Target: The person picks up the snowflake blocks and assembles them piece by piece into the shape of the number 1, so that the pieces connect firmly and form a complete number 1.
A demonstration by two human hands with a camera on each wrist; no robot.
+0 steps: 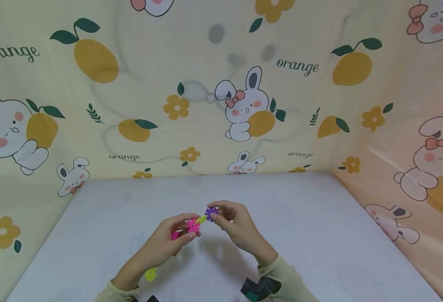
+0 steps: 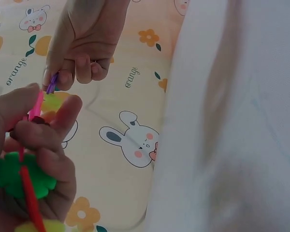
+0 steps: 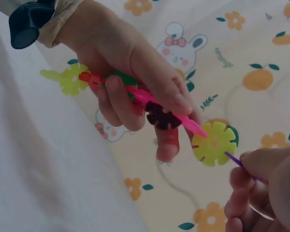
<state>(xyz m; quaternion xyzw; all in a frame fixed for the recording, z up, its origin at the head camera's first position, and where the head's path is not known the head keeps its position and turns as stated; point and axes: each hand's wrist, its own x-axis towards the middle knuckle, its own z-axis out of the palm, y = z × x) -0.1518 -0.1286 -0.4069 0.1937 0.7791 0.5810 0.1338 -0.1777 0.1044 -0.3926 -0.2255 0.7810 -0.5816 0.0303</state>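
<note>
My left hand [image 1: 164, 241] holds a chain of notched plastic snowflake discs, its fingers curled round the middle. Along the chain in the right wrist view come a yellow disc [image 3: 73, 79] near the wrist, a red disc [image 3: 92, 79], a green disc [image 3: 123, 82], a dark brown disc [image 3: 163, 117] between pink ones, and a yellow disc [image 3: 214, 144] at the far end. Between thumb and forefinger, my right hand [image 1: 240, 224] pinches a purple disc [image 1: 211, 214]. Its edge meets the rim of that end yellow disc; how deep it sits in a notch I cannot tell.
Both hands are raised over a table with a white cover [image 1: 300, 235]. Behind and beside it hangs a cloth [image 1: 191, 54] printed with rabbits and oranges. A dark strap device [image 1: 260, 288] sits on the right sleeve.
</note>
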